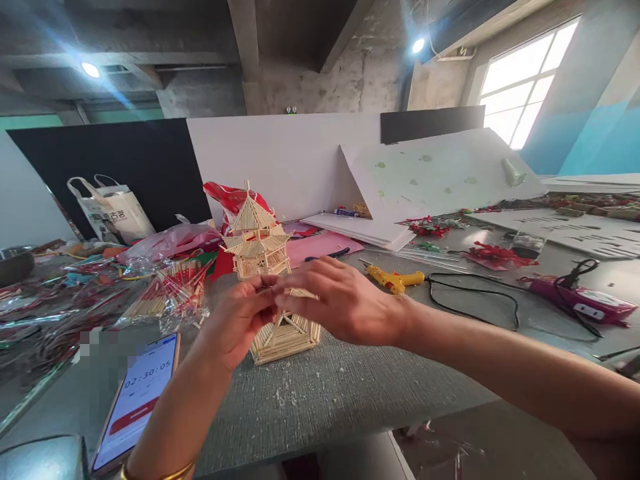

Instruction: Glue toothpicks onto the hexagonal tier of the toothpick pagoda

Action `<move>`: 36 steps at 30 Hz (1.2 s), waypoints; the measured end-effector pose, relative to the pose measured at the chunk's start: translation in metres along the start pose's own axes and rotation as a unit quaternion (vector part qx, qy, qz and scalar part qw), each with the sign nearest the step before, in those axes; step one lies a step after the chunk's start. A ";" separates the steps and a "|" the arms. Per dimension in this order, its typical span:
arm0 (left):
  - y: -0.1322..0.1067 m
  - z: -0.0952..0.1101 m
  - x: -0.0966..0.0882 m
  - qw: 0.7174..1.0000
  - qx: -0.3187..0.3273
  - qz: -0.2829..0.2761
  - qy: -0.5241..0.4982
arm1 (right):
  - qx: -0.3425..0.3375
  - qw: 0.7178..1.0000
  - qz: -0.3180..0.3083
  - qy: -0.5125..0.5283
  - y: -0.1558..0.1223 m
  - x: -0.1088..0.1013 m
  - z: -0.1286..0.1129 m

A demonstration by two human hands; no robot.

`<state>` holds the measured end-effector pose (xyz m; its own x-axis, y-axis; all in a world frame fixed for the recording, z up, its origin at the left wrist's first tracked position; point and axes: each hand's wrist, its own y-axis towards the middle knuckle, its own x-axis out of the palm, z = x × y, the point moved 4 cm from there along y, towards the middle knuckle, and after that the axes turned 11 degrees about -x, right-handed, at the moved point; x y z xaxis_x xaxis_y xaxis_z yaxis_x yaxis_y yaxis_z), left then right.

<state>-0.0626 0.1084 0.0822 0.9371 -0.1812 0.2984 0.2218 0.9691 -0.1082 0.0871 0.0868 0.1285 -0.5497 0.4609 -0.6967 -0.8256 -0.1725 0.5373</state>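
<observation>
A phone (pixel 137 400) is lying at the near bench (pixel 325 393) edge while, just beyond it, the left hand (pixel 235 323) and right hand (pixel 340 300) are meeting in front of a stick pagoda (pixel 267 280) standing mid-bench. Both grips are pinching closed on a thin stick (pixel 303 293) beside its lower roof. The model is looking light and brittle, so steadying it low at the base (pixel 285 339) seems safest

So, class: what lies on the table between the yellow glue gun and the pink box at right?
In the head view, a black cable loops between yellow glue gun and pink box.
</observation>
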 end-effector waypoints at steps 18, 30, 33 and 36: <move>-0.033 -0.018 -0.079 0.955 0.044 0.254 0.147 | 0.037 0.970 -0.228 0.072 0.009 0.042 -0.024; -0.001 0.043 -0.006 0.802 0.192 0.129 0.550 | 0.178 0.940 -0.204 0.208 0.031 0.034 0.048; 0.016 0.051 0.001 0.811 0.165 0.054 0.559 | 0.224 0.912 -0.193 0.285 0.024 0.036 0.057; 0.030 0.054 0.006 0.826 0.131 -0.029 0.548 | 0.255 0.903 -0.174 0.297 0.016 0.038 0.060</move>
<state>-0.0647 0.1457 0.1322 0.6409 -0.1316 -0.7563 0.3425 0.9307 0.1283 0.0608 0.1542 0.1392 -0.3658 -0.1652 -0.9159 -0.8782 0.3870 0.2809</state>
